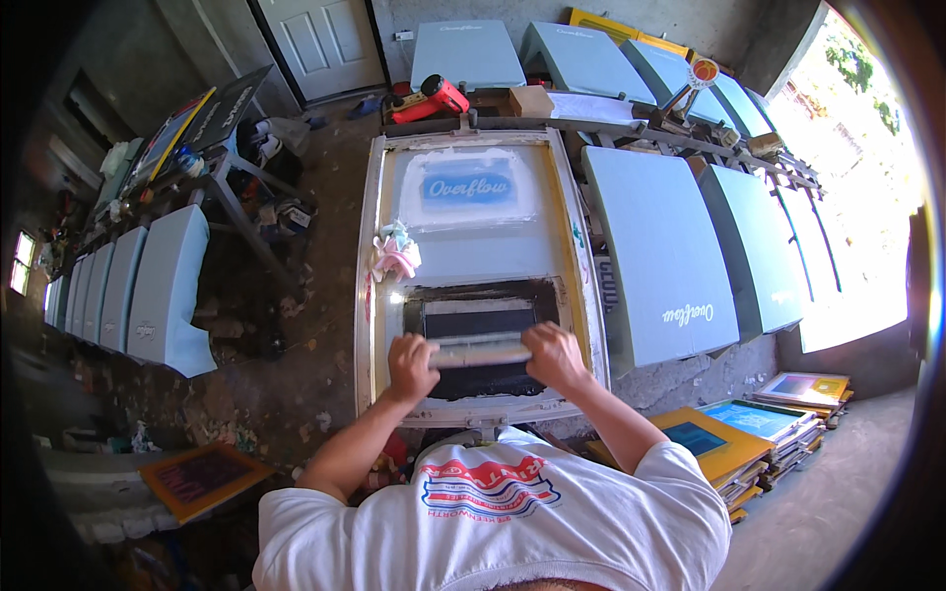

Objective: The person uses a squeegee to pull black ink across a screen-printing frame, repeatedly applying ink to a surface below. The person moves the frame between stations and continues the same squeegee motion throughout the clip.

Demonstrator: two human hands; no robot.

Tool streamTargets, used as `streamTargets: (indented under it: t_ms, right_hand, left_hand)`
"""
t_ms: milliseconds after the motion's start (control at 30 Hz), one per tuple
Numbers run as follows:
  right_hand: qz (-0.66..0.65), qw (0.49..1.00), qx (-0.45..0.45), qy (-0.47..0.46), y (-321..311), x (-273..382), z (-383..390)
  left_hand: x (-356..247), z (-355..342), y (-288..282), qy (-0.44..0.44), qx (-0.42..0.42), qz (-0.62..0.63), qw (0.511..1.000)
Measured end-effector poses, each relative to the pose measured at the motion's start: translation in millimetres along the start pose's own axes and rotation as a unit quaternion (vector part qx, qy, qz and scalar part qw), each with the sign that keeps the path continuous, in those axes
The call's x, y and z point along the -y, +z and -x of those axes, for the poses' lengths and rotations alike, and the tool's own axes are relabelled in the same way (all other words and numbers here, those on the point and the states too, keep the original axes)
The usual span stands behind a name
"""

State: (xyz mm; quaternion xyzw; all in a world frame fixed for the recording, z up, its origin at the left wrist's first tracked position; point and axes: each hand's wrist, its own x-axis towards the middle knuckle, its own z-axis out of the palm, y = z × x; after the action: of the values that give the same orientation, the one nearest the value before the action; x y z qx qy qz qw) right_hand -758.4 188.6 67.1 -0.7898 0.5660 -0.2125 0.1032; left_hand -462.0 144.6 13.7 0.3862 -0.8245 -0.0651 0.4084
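Observation:
A framed printing screen [372,256] lies flat in front of me, with a pale blue stencil patch [469,189] at its far end and a pool of black ink [480,322] at its near end. My left hand [411,364] and my right hand [554,357] both grip a long squeegee [480,349] that rests across the black ink. A crumpled pink and white rag [396,255] sits on the screen's left side, beyond my left hand.
Light blue platens [658,258] fan out to the right and at the back. More blue boards [168,288] line the left. A red heat gun [431,100] lies behind the screen. Stacked framed screens [741,443] sit at lower right, one orange frame [202,477] at lower left.

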Motion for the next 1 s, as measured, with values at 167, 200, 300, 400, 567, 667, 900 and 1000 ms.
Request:
streamTargets:
  t_ms: [167,200,300,400,567,667,900,1000]
  right_hand:
    - [0.018,1.000,-0.021,0.000,25,-29,-42]
    - [0.026,0.999,0.029,0.027,28,-32,-47]
    - [0.003,1.000,-0.016,0.006,21,-35,-47]
    - [0.005,1.000,-0.012,0.007,3,-25,-22]
    - [0.000,0.998,0.065,0.012,0,8,51]
    - [-0.006,0.997,0.082,0.001,17,23,90]
    - [-0.019,0.996,0.092,-0.004,17,37,124]
    - [-0.078,0.994,0.055,0.056,5,23,135]
  left_hand:
    - [37,-33,39,-0.005,-0.017,0.000,1.000]
    - [40,-36,44,-0.016,-0.014,-0.002,1.000]
    - [38,-39,41,-0.020,-0.016,-0.004,1.000]
    - [20,-28,23,0.002,-0.004,0.006,1.000]
    - [-25,27,-9,0.007,0.081,0.043,0.996]
    - [-40,67,-20,0.029,0.133,0.052,0.989]
    - [-23,118,-37,0.011,0.160,0.061,0.985]
    - [6,130,-48,-0.147,0.057,-0.078,0.984]
